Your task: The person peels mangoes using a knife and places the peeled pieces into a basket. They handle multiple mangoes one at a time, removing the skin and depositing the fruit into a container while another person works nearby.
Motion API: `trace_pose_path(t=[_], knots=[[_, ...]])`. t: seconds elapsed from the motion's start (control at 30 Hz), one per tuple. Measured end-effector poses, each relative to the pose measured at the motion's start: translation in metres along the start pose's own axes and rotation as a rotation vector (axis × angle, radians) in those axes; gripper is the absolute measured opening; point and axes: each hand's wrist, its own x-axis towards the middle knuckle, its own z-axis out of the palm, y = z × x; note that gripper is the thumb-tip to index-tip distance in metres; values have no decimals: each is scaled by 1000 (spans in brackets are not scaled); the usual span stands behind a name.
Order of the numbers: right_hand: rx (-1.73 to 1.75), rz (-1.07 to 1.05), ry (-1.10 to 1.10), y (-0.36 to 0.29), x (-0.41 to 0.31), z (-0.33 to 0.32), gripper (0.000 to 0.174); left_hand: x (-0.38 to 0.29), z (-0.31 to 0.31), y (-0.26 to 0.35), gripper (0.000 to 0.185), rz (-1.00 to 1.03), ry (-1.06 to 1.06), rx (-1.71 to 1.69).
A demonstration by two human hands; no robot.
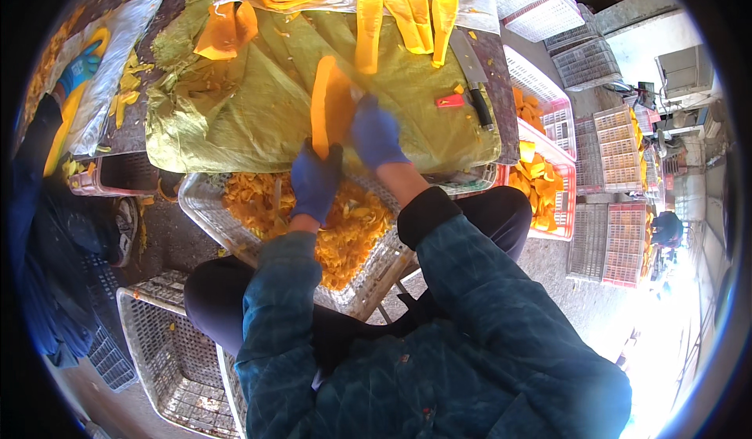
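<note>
My left hand (317, 177), in a blue glove with a dark palm, grips the lower end of a long orange squash piece (325, 101). My right hand (379, 133), gloved alike, is beside the piece's inner face with its fingers curled; blur hides whether it holds anything. Both are over the near part of a green woven sheet (258, 116). Peeled squash pieces (369, 22) lie along the far side, and a folded-looking piece (226, 31) is at the far left. To the right lie a black-handled cleaver (470, 66) and a small red-handled tool (450, 101).
Below the table edge, a white plastic crate (205, 207) holds orange scraps. Pink crates (573, 189) with squash chunks stand at right, before stacked crates (625, 239). Another crate (132, 315) is at lower left. A co-worker's gloved hand (79, 69) holds a long squash at far left.
</note>
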Motion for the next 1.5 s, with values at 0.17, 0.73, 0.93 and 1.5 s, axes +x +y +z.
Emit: trace_pose_path(t=[0.17,0.73,0.93,1.5], knots=[[398,-21,29,23,-26,48,33,3,1,0,41,-83,-69,-71],[300,-249,93,-7,-1,-38,24,2,1,-11,37,22,-7,-50],[99,-189,-133,13,-11,-6,21,8,8,-19,38,-50,-86,-88],[13,-311,81,-7,13,-35,20,5,-17,13,29,-188,-203,-366]])
